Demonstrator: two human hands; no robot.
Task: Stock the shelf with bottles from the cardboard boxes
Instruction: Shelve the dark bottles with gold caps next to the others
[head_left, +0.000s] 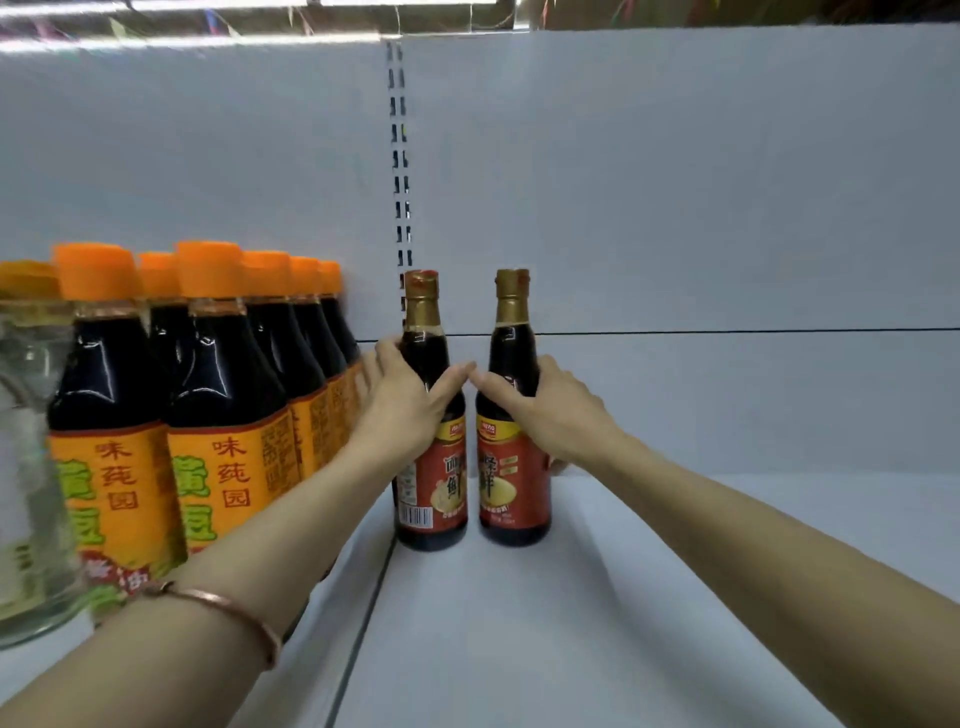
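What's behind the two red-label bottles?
Only the shelf's white back panel and a slotted upright. No further bottles show, though the bottles and hands hide the spot directly behind.

Both bare forearms reaching forward, left hand (410, 405) and right hand (550, 410) each curled round something, thumb tips nearly touching

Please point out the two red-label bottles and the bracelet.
left red-label dark glass bottle (434, 499): head view, on its label
right red-label dark glass bottle (511, 488): head view, on its label
thin rose-gold bracelet (234, 608): head view, on its band

Two bottles (431, 415) (514, 415) side by side on shelf (571, 623), bottle rows (208, 395) left
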